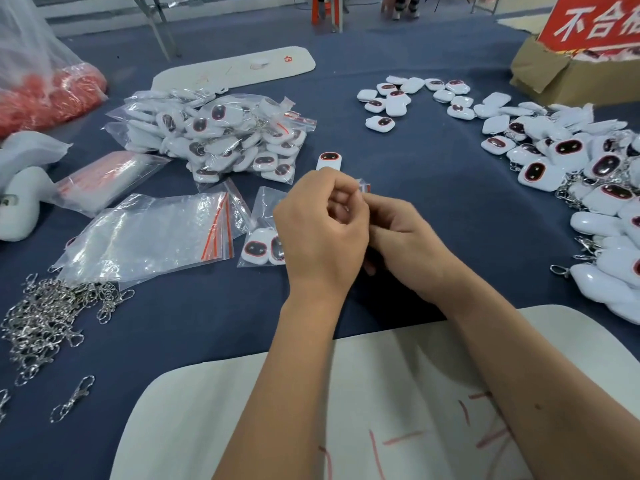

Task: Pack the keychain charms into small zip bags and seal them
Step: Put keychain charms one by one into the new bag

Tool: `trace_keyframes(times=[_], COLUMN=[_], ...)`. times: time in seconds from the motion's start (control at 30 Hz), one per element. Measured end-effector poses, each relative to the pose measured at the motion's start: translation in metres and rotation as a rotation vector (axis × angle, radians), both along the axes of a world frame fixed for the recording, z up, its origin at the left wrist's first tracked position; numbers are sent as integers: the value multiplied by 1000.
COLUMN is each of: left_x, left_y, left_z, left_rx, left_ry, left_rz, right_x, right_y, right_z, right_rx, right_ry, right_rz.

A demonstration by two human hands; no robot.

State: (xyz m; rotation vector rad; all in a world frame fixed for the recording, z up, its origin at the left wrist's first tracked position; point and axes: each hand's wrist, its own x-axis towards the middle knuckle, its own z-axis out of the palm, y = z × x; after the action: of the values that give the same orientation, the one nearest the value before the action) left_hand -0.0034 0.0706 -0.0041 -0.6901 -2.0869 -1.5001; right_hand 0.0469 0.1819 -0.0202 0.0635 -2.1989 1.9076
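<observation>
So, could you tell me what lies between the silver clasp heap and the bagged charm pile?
Head view: a stack of empty clear zip bags with red seal strips.

Both hands meet mid-table, left hand [320, 233] and right hand [401, 233] fingers curled together.

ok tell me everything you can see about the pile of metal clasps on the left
The pile of metal clasps is a loose, tangled heap of shiny silver lobster-type clips with small linked rings. It lies on the dark blue cloth near the left edge, its top edge under a stack of clear zip bags. A few clasps lie apart nearer the camera. Neither hand touches it.
</observation>
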Motion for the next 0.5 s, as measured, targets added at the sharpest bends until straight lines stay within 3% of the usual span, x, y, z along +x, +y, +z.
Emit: trace_keyframes(times=[0.2,0.37,0.43,0.5], left_x=[-2,-1,-4,-5], left_y=[4,9,11,14], left_z=[-4,-6,-9,-12], left_rx=[109,105,108,-2], left_ry=[-18,-81,-155,-202], left_rz=[33,-6,-45,-108], right_x=[2,2,3,7], right_y=[1,-3,9,37], right_z=[-8,-2,1,2], right_rx=[249,223,226,440], right_ry=[62,1,24,-8], right_rz=[-449,-239,-445,-776])
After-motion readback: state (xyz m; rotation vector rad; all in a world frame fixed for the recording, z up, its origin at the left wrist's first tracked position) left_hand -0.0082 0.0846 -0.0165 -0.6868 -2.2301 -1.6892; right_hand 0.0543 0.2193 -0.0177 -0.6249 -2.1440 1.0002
